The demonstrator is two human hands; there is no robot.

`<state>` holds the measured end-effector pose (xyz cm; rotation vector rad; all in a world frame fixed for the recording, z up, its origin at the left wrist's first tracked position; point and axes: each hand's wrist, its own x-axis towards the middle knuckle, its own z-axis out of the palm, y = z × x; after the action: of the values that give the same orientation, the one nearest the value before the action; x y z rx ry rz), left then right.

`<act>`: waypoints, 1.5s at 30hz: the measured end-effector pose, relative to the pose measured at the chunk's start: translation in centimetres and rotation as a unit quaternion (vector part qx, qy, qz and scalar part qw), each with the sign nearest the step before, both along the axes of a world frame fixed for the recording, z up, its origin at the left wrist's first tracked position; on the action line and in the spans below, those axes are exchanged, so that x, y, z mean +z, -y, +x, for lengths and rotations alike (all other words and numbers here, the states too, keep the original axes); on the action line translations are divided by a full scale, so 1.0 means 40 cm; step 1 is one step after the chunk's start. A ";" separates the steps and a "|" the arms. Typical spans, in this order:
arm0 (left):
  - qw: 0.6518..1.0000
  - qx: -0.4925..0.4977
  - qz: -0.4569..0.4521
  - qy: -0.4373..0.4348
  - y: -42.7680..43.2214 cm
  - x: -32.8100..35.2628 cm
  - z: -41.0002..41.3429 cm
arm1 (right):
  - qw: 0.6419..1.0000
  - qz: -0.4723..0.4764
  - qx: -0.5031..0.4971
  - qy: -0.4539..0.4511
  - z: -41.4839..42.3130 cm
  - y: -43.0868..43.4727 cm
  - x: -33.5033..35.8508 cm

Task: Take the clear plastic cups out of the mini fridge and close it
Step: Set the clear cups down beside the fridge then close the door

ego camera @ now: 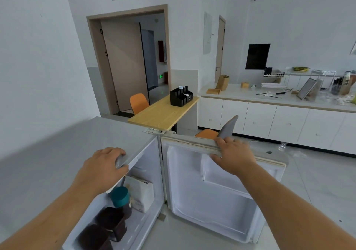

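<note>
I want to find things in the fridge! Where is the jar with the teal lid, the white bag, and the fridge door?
Jar with the teal lid (120, 196), head view, on its lid.
White bag (142, 194), head view, on its front face.
Fridge door (212, 201), head view, on its inner lining.

Mini fridge (77, 140) top: matt grey, smooth. Door liner (215, 201): glossy white plastic. Table (163, 113), center frame: light wood-grain finish.
</note>
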<state>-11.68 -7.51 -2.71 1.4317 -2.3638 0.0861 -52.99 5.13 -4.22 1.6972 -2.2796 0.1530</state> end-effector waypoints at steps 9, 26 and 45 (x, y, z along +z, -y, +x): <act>1.000 -0.004 -0.007 -0.003 0.005 0.000 0.000 | 0.997 -0.035 0.058 0.028 0.028 -0.057 -0.017; 1.000 0.001 -0.003 -0.001 0.014 -0.010 0.001 | 0.991 -0.011 -0.004 0.133 0.212 -0.095 0.049; 1.000 -0.005 0.016 -0.012 0.001 0.000 0.004 | 0.978 0.009 0.137 0.157 0.390 -0.117 0.077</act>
<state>-11.51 -7.57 -2.71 1.4272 -2.3626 0.0277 -37.38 9.83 -1.15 2.1222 -2.2453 0.4926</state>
